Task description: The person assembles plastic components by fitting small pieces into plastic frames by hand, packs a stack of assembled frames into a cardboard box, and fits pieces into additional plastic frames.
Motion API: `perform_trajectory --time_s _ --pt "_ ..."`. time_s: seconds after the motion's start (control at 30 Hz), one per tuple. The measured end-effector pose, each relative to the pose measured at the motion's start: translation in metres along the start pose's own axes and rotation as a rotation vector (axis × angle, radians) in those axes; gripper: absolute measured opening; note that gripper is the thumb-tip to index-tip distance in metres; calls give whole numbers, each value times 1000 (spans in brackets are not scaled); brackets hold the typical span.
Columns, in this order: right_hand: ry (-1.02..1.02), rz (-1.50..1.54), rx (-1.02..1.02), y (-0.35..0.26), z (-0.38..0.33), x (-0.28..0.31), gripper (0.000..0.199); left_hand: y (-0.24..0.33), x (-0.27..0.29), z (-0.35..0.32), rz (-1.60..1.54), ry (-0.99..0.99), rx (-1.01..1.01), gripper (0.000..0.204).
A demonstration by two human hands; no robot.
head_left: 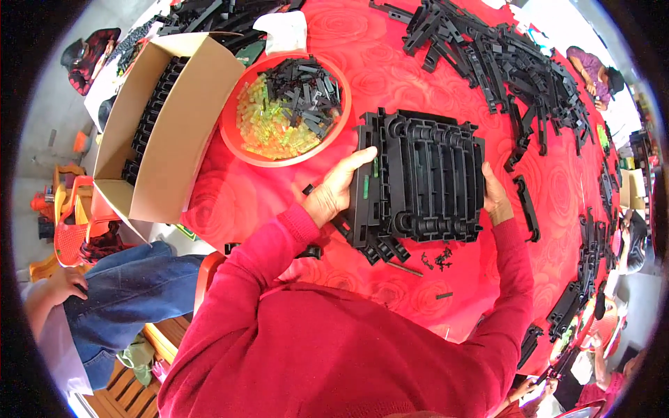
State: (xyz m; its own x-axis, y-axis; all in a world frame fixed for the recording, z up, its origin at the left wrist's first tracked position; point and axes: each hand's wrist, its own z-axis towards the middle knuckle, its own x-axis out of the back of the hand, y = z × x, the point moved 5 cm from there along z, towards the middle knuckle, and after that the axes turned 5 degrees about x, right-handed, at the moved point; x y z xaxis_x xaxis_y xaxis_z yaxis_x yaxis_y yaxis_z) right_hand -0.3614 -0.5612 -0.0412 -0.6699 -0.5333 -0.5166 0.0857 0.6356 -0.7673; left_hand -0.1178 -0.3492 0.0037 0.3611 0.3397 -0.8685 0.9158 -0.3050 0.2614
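Observation:
Between my two hands is a block of black plastic strips [435, 177], ribbed and packed side by side. My left hand [338, 187] grips its left end, thumb on top, beside a strip with green pieces [366, 187] in it. At the opposite end, the fingers of my right hand [495, 191] press against the block's side, partly hidden by it. Some short black pieces [385, 249] lie under the near edge. Small black bits [437, 260] are scattered on the red tablecloth [390, 296] closer to me.
An orange-red basin [279, 162] holds yellow-green and black small parts. Left of it stands an open cardboard box [174, 139] with black strips inside. A large heap of black strips [488, 59] covers the far right. A seated person in jeans [139, 285] is at my left.

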Motion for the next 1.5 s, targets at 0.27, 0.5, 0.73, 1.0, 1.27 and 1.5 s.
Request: perform_trajectory --time_s 0.27,0.5,0.73,1.0,1.27,1.5 --pt "89 45 121 -38 -26 -51 64 24 -37 -5 -116 -207 89 44" --pt "163 -217 446 -10 6 46 46 19 -26 28 67 -84 77 46" --pt "198 -49 277 -53 12 65 48 40 -67 39 195 -100 30 48" --pt "223 -5 407 -86 -16 24 43 50 -86 52 213 -183 66 47" --pt "210 -203 478 -141 -3 -23 46 112 -125 41 397 -186 -59 54" --pt "-41 -273 480 -106 17 -127 48 114 -88 6 292 -104 -52 51"
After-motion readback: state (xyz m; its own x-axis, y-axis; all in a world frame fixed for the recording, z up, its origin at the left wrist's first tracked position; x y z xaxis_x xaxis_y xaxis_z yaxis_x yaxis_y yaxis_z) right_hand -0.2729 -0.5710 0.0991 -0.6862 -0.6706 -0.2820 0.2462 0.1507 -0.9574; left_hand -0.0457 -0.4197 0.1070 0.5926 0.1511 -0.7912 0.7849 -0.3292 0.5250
